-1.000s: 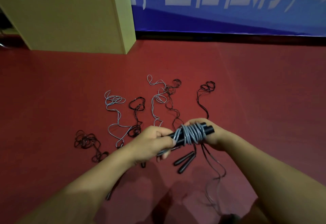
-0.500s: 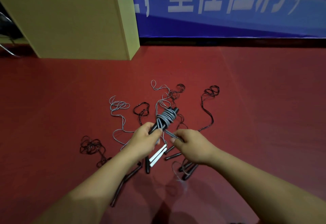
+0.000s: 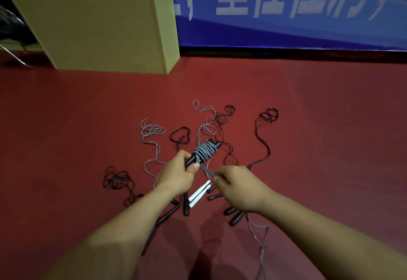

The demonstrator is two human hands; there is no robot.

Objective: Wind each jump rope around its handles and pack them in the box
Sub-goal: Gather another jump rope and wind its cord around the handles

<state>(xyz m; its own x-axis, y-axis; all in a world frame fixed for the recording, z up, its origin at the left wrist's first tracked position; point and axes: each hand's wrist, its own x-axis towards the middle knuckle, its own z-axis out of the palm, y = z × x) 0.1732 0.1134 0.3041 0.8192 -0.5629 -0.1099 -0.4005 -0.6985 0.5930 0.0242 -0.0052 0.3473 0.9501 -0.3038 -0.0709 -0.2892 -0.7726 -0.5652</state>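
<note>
Red floor [image 3: 330, 125], blue banner behind; tan cardboard box [image 3: 99, 30] at 11 o'clock, well apart. Left hand [image 3: 176, 178] grips paired black handles [image 3: 193, 158], axis toward 1 o'clock, grey cord wound [image 3: 204, 150] round them. Right hand [image 3: 240, 188] pinches taut cord tail at 4 o'clock.

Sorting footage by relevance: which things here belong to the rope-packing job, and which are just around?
Job: left hand, right hand, grey rope wound on black handles, loose ropes, box.
Around: blue banner, red floor.
</note>
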